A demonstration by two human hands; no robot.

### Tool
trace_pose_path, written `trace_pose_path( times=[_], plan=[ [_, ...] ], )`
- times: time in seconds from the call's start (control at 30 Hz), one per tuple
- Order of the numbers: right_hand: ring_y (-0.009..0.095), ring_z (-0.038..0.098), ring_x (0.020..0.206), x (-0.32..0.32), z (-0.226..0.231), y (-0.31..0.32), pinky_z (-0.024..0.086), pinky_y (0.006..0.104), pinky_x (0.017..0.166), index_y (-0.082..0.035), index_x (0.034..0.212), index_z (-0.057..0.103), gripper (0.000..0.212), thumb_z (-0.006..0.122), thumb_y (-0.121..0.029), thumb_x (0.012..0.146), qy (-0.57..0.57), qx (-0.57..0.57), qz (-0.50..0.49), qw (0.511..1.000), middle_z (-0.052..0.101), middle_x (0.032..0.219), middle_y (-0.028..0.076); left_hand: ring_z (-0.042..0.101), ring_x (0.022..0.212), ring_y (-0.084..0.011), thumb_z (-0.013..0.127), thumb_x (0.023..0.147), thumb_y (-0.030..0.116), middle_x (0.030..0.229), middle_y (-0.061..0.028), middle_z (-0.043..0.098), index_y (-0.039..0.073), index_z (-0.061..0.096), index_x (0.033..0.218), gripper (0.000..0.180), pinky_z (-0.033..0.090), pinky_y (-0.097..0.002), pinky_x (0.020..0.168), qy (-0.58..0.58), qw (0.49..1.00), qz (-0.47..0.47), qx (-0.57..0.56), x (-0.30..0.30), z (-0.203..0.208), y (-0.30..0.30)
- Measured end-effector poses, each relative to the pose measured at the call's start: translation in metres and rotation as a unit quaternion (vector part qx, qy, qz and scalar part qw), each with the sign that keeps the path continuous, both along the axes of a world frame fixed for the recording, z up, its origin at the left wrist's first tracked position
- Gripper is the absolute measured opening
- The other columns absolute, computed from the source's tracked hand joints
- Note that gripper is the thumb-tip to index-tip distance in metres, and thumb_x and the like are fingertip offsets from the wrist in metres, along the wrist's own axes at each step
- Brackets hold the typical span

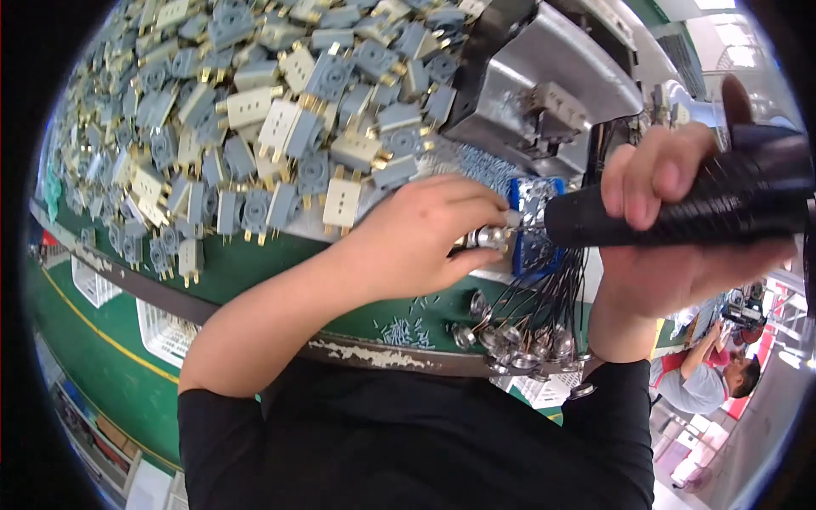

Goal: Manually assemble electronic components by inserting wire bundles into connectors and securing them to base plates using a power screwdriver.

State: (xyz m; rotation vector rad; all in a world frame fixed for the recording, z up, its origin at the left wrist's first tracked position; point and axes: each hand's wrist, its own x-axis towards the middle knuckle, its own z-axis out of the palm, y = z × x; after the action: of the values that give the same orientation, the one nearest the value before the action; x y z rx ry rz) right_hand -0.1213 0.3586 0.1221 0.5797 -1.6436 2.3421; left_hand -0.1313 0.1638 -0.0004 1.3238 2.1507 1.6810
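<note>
At centre, the left hand [435, 225] pinches a small round silver metal part [488, 237] near the tip of the black cylindrical driver [714, 200] clasped by the right hand [656, 265] at three o'clock, seemingly mid-work, with grey-and-cream plastic blocks [279, 127] heaped at ten o'clock.

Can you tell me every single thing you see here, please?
Grey-and-cream parts: too many to count, heaped upper left
Metal fixture: one, silver, top right of centre
Blue tray: one, blue, between the grips
Discs on dark wires: several, silver, bench's near edge
Small pins: many, pale, on the bench
Crates: several, white, below bench
Co-worker: one, grey top, far right
Left grip: one, bare, holding silvery part
Right grip: one, bare, around black tool
</note>
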Motion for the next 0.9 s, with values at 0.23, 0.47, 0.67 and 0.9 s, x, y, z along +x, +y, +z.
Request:
trace_pose_path(
  times=[0.23,0.47,0.67,0.9],
  plan=[
    [0.016,0.053,0.062,0.02,-0.008,-0.016,0.047,0.0337,0.057,-0.002,0.162,0.023,0.124,0.049,-0.093,0.081,0.008,0.092,-0.021,0.996,0.055,0.085,0.005,0.067,0.107,-0.0351,0.082,0.082,0.018,0.111,-0.0115,0.071,0.002,0.071,0.105,0.03,0.054,-0.0448,0.093,-0.014,1.0,0.004,-0.007,0.001,-0.001,0.0],
    [0.015,0.054,0.061,0.025,-0.015,-0.029,0.048,0.0341,0.056,-0.002,0.162,0.021,0.127,0.048,-0.094,0.08,0.023,0.154,-0.034,0.987,0.055,0.085,0.004,0.067,0.104,-0.0362,0.081,0.082,0.018,0.105,-0.0126,0.07,0.002,0.07,0.104,0.029,0.054,-0.0462,0.092,-0.01,1.0,0.009,0.005,0.004,-0.004,-0.001],
    [0.015,0.053,0.062,0.029,-0.012,-0.032,0.048,0.034,0.056,-0.004,0.162,0.022,0.126,0.049,-0.094,0.079,-0.021,0.227,-0.096,0.969,0.055,0.085,0.004,0.068,0.102,-0.037,0.081,0.082,0.018,0.104,-0.0136,0.07,0.002,0.069,0.103,0.029,0.055,-0.0463,0.09,-0.011,1.0,0.006,0.011,0.004,-0.004,-0.001],
    [0.016,0.054,0.063,0.016,-0.037,-0.014,0.048,0.0327,0.056,-0.007,0.156,0.031,0.117,0.052,-0.092,0.079,0.105,0.096,0.052,0.989,0.055,0.087,0.005,0.067,0.102,-0.0375,0.081,0.082,0.019,0.104,-0.0142,0.07,0.002,0.069,0.102,0.029,0.054,-0.0468,0.092,-0.005,1.0,0.006,0.014,0.003,-0.005,0.0]
  ],
)
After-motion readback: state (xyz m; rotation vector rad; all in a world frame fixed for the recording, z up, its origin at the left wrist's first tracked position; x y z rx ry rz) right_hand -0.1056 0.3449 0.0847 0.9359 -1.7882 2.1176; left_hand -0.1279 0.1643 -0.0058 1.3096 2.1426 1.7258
